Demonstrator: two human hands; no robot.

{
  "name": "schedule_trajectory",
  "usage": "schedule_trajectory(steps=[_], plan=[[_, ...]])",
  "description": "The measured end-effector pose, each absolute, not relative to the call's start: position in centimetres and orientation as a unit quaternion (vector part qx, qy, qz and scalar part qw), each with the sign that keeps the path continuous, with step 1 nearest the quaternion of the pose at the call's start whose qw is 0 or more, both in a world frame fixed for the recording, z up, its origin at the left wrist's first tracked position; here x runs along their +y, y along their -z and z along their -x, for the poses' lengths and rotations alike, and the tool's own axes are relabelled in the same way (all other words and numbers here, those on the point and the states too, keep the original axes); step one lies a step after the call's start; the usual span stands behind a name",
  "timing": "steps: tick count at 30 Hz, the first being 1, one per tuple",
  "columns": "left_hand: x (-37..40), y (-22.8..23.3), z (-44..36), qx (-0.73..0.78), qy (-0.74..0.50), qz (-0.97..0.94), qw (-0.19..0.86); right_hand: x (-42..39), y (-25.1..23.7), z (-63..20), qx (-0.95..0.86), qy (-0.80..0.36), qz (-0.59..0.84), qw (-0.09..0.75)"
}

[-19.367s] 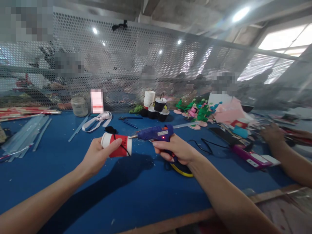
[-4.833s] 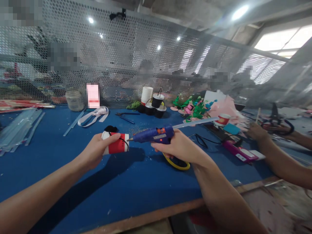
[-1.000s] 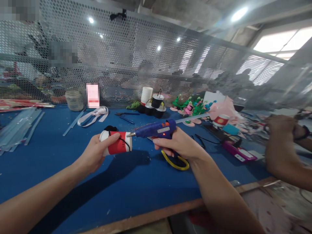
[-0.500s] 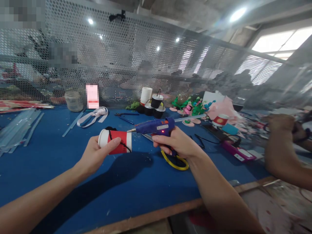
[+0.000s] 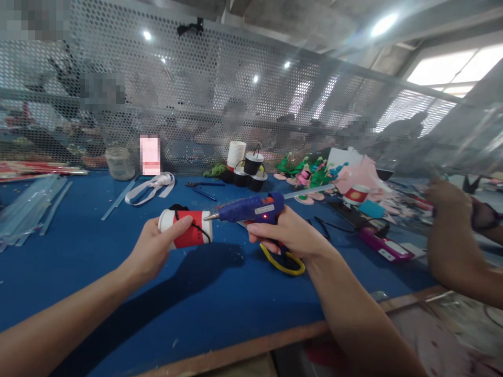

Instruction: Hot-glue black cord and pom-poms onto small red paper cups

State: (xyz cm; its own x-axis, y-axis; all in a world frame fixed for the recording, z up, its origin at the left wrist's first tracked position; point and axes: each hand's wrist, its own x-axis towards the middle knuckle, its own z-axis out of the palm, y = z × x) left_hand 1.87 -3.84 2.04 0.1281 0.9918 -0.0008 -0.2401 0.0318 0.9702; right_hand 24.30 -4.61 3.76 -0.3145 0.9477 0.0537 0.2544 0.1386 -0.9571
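Observation:
My left hand (image 5: pixel 151 248) grips a red and white paper cup (image 5: pixel 187 234) lying on its side above the blue table (image 5: pixel 118 272), with a thin black string across the cup. My right hand (image 5: pixel 288 236) holds a blue glue gun (image 5: pixel 251 209) by its handle; a red light glows on it and a clear glue stick pokes out of its back. The gun's metal nozzle touches the cup's right-hand rim. A yellow loop (image 5: pixel 283 262) lies on the table under my right hand.
A co-worker's hands (image 5: pixel 451 209) move at the right edge. A stack of white cups (image 5: pixel 238 155) and black cups (image 5: pixel 251 170) stands at the back by the perforated screen, with green and pink craft pieces (image 5: pixel 314 175), a pink device (image 5: pixel 383 246), glue sticks (image 5: pixel 27 209) and a jar (image 5: pixel 120 163).
The cup and glue gun have shifted slightly; the nozzle has stayed at the cup's rim. The co-worker's hands at the right have moved.

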Motion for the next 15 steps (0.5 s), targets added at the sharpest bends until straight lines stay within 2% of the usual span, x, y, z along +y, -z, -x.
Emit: schedule_trajectory(steps=[15], plan=[[-3.59,-2.53,-2.12,0.432,-0.522,-0.400,0.617,-4.87,-4.25,-24.32,-0.684,-0.471,0.446,0.335]])
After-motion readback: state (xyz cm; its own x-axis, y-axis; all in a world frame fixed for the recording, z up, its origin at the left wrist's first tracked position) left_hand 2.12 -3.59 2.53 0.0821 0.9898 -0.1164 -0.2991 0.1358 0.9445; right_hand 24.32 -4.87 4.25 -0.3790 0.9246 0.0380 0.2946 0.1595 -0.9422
